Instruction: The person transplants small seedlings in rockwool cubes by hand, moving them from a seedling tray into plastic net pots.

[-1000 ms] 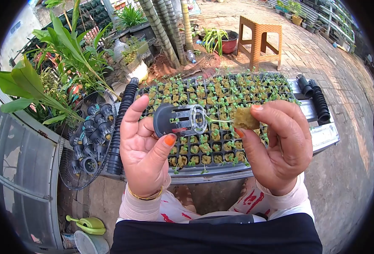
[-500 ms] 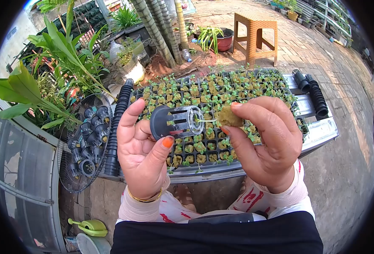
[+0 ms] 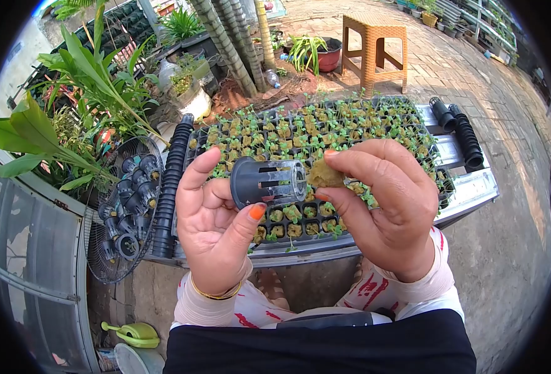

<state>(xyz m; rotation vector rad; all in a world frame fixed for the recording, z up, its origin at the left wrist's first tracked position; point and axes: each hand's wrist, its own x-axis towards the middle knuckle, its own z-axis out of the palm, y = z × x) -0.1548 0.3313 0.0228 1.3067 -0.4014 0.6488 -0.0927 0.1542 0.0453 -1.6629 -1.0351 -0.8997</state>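
My left hand [image 3: 216, 218] grips a black net pot [image 3: 264, 182] that lies on its side, its slotted end toward the right. Between the thumb and forefinger of my right hand [image 3: 391, 202] is a tan growing-medium plug [image 3: 325, 174], held right at that slotted end. The seedling's stem runs from the plug into the pot, so most of the seedling is hidden inside. Below and beyond both hands spreads a black seedling tray [image 3: 275, 239] with many plugs bearing small green sprouts.
Stacked black net pots [image 3: 174, 187] lie along the table's left side, and more [image 3: 465, 140] on its right. A wire basket [image 3: 110, 271] at left holds several pots with plugs. A woven-pattern stool [image 3: 375, 56] stands behind; a green watering can [image 3: 137, 335] sits lower left.
The plug and the net pot have come together: the stem that showed between them is now mostly inside the pot. My left hand has shifted slightly right, my right hand slightly left.
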